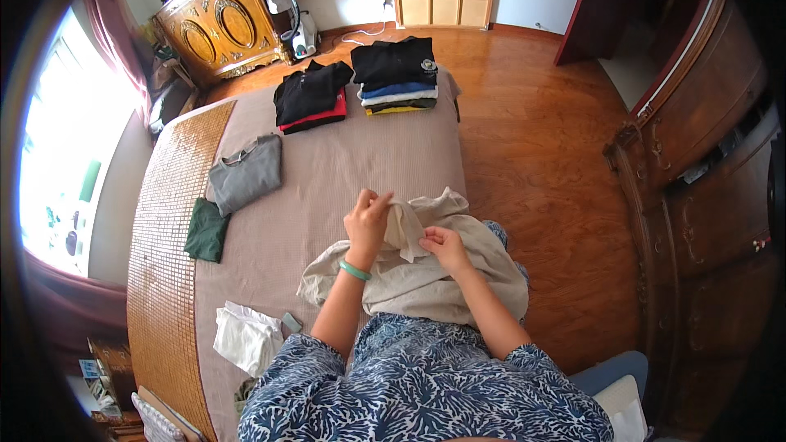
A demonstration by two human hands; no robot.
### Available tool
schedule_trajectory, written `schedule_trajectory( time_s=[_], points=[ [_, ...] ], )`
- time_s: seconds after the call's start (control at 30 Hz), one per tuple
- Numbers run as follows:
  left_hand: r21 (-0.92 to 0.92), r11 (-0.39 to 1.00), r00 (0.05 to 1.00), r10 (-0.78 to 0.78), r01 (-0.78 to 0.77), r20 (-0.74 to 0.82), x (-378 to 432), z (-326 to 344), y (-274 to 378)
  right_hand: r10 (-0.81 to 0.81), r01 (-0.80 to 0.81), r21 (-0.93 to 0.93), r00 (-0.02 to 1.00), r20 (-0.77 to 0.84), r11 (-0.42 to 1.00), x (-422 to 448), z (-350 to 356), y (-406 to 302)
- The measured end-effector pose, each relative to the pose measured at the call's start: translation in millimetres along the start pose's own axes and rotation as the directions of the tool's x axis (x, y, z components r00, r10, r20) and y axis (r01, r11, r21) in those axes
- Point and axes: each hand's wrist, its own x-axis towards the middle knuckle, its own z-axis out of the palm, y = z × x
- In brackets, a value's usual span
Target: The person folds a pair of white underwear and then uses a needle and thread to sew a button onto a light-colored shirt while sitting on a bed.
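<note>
A rumpled beige cloth garment [424, 288] lies over my lap and the bed's edge. My left hand [368, 221], with a green bangle at the wrist, is raised and pinches the upper part of a strip of this garment. Lower and to the right, my right hand [443, 247] grips the strip's other edge between thumb and fingers. On the bed to the left are a folded grey sweater [247, 175], a folded dark green garment [207, 230] and a white folded cloth [247, 336], with a small grey-green object [291, 322] beside the white cloth.
Two stacks of folded clothes, one topped by a black shirt [313, 89] and the other by a black garment with an emblem [393, 61], stand at the bed's far end. A woven mat [166, 245] runs along the bed's left side. Wooden floor [552, 196] and a carved cabinet [688, 215] lie right.
</note>
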Motion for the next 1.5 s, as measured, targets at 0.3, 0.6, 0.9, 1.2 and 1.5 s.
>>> schedule_trajectory(
  time_s=[0.3,0.6,0.9,1.2,1.5],
  points=[
    [-0.071,0.997,0.996,0.03,-0.024,0.089,7.9,-13.7,-2.7,-0.599,0.36,-0.772,0.8,-0.034,0.524,0.0,26.2,-70.2],
    [-0.113,0.99,0.991,-0.069,0.082,0.117,3.3,-17.4,-33.7,-0.649,0.467,-0.877,0.703,0.292,0.112,53.8,38.5,-110.0],
    [0.036,0.991,0.975,-0.134,0.13,0.178,-25.0,-9.4,-82.7,-0.324,0.235,-0.895,0.94,0.11,0.38,82.8,42.8,-118.7],
    [0.137,0.756,0.669,-0.636,0.64,0.384,17.6,-5.7,-103.6,0.039,0.012,-0.576,0.996,0.077,0.817,131.7,43.1,-114.2],
    [-0.531,0.362,0.575,-0.756,0.766,0.314,65.1,110.3,-197.2,-0.096,0.071,-0.194,0.988,-0.122,0.978,274.3,68.2,-62.2]
  ],
)
